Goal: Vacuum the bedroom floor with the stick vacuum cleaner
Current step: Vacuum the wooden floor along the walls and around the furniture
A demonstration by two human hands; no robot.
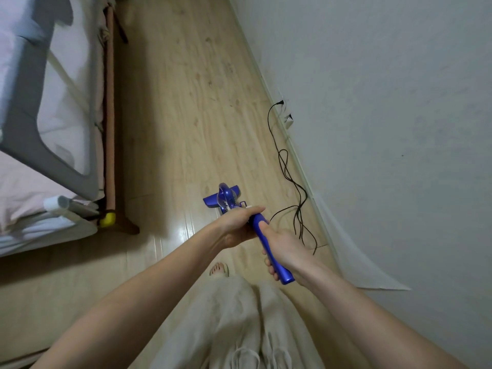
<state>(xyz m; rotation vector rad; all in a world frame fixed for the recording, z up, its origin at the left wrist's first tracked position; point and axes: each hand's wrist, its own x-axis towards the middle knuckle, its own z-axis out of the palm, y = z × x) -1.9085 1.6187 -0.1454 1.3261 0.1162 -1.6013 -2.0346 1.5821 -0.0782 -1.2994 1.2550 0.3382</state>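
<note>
A blue stick vacuum cleaner stands on the pale wooden floor in front of me, seen almost end-on. Its blue floor head shows just past the body. My left hand grips the upper part of the handle. My right hand wraps round the blue handle lower down, near its free end. A black power cord runs from the vacuum along the floor to a wall socket.
A bed with pale bedding and a grey guard rail lines the left side; its wooden corner carries a yellow bumper. A white wall with a skirting board closes the right. Loose cord loops lie by the wall. My foot stands below the vacuum.
</note>
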